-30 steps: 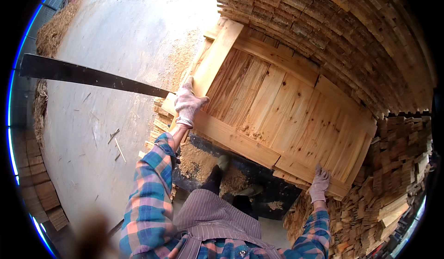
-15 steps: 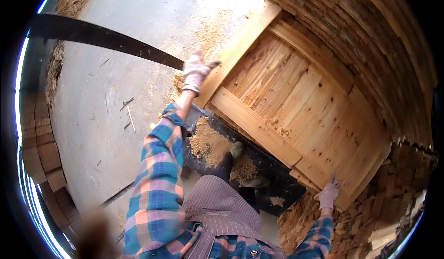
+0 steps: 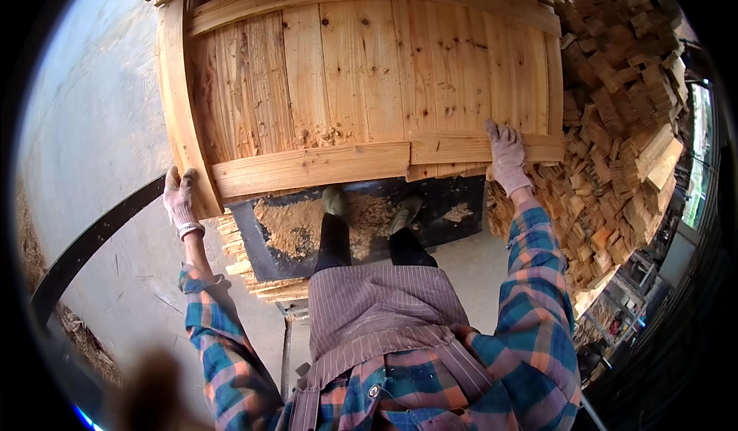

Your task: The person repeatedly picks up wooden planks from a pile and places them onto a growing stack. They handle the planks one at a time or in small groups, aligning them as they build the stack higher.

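A wide panel of pale planks (image 3: 361,77), edged with separate boards, lies in front of me. Both my hands wear pale work gloves dusted with dirt. At the panel's near left corner, my left hand (image 3: 180,196) is closed on the outer edge of the left end board (image 3: 184,116). My right hand (image 3: 507,156) is closed over the right piece of the front board (image 3: 450,148), its fingertips at that board's upper edge. The left piece of the front board (image 3: 315,165) runs between my hands. Wood crumbs lie on the planks along it.
A black platform (image 3: 288,258) strewn with sawdust (image 3: 296,222) is under my feet. Stacked wood pieces (image 3: 607,116) rise at the right, and thin slats (image 3: 238,250) show below the left corner. A dark curved strip (image 3: 100,227) crosses the grey floor (image 3: 92,123) at left.
My view has swung to the right, so the panel now lies across in front of me. My left hand has come down onto the end board's edge; my right hand remains at the front board.
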Tool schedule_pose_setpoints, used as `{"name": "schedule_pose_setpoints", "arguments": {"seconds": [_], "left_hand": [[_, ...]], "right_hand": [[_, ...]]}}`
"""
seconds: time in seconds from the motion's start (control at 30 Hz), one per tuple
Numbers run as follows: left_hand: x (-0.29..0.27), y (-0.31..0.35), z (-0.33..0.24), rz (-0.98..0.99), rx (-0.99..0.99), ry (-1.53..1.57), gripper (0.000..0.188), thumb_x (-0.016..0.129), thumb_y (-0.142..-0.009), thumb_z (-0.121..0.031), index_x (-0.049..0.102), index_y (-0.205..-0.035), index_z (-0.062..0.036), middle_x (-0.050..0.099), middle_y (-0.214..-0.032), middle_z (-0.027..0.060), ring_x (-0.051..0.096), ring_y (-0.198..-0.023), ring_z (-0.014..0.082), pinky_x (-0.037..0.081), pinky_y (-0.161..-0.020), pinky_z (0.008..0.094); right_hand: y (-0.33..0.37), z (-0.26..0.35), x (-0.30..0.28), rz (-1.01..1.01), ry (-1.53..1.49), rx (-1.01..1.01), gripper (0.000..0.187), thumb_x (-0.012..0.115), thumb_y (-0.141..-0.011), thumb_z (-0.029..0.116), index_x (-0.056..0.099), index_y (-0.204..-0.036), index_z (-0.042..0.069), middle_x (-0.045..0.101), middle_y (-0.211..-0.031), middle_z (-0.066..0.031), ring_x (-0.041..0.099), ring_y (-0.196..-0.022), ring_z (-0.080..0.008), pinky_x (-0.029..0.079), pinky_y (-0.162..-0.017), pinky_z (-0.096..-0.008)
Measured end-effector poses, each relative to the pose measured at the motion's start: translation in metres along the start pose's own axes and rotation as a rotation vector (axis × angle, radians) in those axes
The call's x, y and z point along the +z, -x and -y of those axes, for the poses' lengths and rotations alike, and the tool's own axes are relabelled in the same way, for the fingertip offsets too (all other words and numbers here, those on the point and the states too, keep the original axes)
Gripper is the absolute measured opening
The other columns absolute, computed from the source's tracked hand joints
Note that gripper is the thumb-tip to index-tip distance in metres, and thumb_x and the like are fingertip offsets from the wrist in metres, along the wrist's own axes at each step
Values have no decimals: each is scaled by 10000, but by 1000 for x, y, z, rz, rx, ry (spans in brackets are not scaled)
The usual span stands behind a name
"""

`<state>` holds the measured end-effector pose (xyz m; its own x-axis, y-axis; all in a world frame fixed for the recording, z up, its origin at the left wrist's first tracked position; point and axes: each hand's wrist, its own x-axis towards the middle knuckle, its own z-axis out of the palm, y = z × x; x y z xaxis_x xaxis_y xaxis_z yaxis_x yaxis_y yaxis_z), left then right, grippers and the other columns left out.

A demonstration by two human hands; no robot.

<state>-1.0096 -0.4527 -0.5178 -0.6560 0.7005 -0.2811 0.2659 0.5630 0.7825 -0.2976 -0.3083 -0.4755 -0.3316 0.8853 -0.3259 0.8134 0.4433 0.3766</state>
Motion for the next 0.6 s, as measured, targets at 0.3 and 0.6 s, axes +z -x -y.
{"name": "schedule_pose_setpoints", "arguments": {"seconds": [0.3, 0.6], "left_hand": [[34, 36, -104, -100, 106, -501, 873, 783, -723, -370, 371, -1413, -27, 487, -1331, 225, 498, -1212, 333, 422, -1003, 385], [33, 20, -107, -263, 49, -726, 907, 856, -577, -273, 449, -1370, -107, 595, -1142, 193, 601, -1017, 349, 506, -873, 403]], "right_hand": [[8, 3, 17, -80, -40, 21, 1048, 830, -527, 211, 309, -1435, 155, 430, -1294, -122, 400, -1244, -316, 321, -1089, -444], [-2, 10, 41, 81, 138, 37, 1049, 801, -574, 316, 263, -1453, 119, 417, -1315, -120, 371, -1273, -307, 263, -1117, -477]]}}
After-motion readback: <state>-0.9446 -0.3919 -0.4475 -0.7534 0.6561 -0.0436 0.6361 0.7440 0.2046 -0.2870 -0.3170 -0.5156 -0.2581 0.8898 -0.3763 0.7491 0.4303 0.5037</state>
